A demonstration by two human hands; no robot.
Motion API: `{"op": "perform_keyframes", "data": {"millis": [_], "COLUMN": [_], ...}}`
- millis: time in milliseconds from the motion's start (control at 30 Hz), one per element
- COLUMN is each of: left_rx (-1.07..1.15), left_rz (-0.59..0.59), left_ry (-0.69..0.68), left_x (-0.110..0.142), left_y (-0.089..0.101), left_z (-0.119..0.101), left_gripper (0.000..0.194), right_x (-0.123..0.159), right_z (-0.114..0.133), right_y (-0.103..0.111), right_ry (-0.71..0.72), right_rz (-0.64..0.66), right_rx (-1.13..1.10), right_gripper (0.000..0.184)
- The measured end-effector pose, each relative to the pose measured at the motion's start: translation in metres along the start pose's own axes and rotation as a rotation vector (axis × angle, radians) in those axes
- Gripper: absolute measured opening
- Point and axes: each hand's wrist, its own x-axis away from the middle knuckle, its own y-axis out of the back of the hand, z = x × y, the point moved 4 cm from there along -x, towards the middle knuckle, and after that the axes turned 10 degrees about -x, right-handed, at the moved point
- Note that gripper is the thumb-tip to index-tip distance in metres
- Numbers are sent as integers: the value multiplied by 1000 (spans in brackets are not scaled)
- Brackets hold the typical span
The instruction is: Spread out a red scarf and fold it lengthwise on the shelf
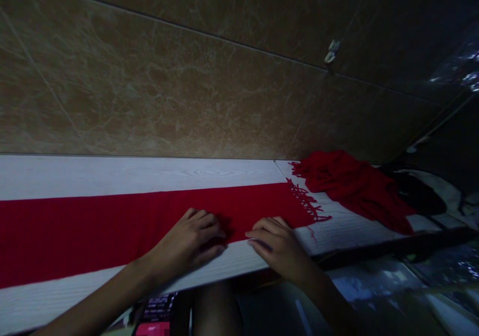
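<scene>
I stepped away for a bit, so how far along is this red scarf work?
Done: one red scarf lies flat along the white table. In hand: the left hand and right hand press its near edge by the fringe. Left: a second red scarf sits crumpled.

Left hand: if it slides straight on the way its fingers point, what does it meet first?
The left hand lies flat on the red scarf, fingers pointing right and slightly away. Straight on is more scarf, then likely its fringe; the right hand sits just nearer.

A dim room: brown marbled tile wall (pixel 187 77) behind a white wood-grain table (pixel 130 174).
</scene>
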Motion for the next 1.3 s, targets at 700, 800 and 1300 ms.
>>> {"op": "perform_keyframes", "data": {"millis": [700, 800, 1300], "left_rx": [11, 21, 71], "left_rz": [-105, -75, -33], "left_ry": [-41, -46, -66], "left_x": [3, 3, 5], "left_y": [-3, -5, -4], "left_z": [1, 1, -3], "left_gripper": [28, 29, 19], "right_x": [0, 0, 2], "right_z": [-7, -8, -6], "right_y": [-21, -22, -20], "right_ry": [-80, -89, -84], "right_rz": [-69, -60, -24], "right_rx": [-56, -73, -199], "right_gripper": [8, 11, 8]}}
